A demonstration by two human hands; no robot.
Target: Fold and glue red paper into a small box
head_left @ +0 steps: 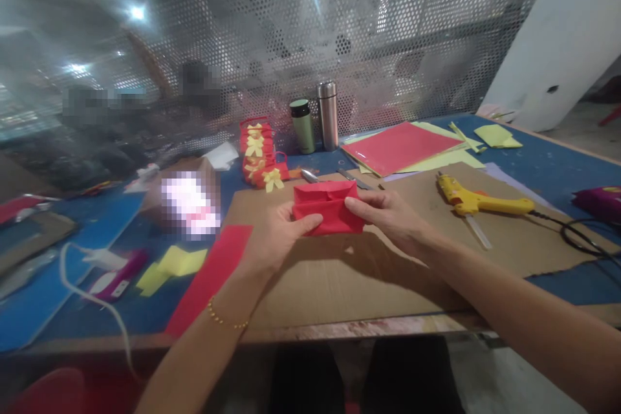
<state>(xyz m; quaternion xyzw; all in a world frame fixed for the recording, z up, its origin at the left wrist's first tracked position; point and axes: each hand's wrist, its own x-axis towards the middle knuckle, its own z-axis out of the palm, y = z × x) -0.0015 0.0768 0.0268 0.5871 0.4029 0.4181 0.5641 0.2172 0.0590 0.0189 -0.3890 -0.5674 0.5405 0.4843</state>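
Note:
A small folded red paper bag (332,208) is held up over the brown cardboard sheet (330,284), its folded edge facing up. My left hand (284,226) grips its left end, thumb across the front. My right hand (383,210) pinches the right end between thumb and fingers. Beyond my hands stand several small red paper bags with yellow bows (255,149). A yellow hot glue gun (478,199) with a clear glue stick lies on the cardboard to the right of my right hand. Near my left wrist is a flat red paper strip (213,275).
A green tumbler (303,126) and a steel flask (328,116) stand at the back by the perforated metal screen. Red sheets (405,145) lie over yellow paper behind the cardboard. Yellow scraps (179,262) and a purple power strip (119,275) are at left; a black cord (565,233) trails right.

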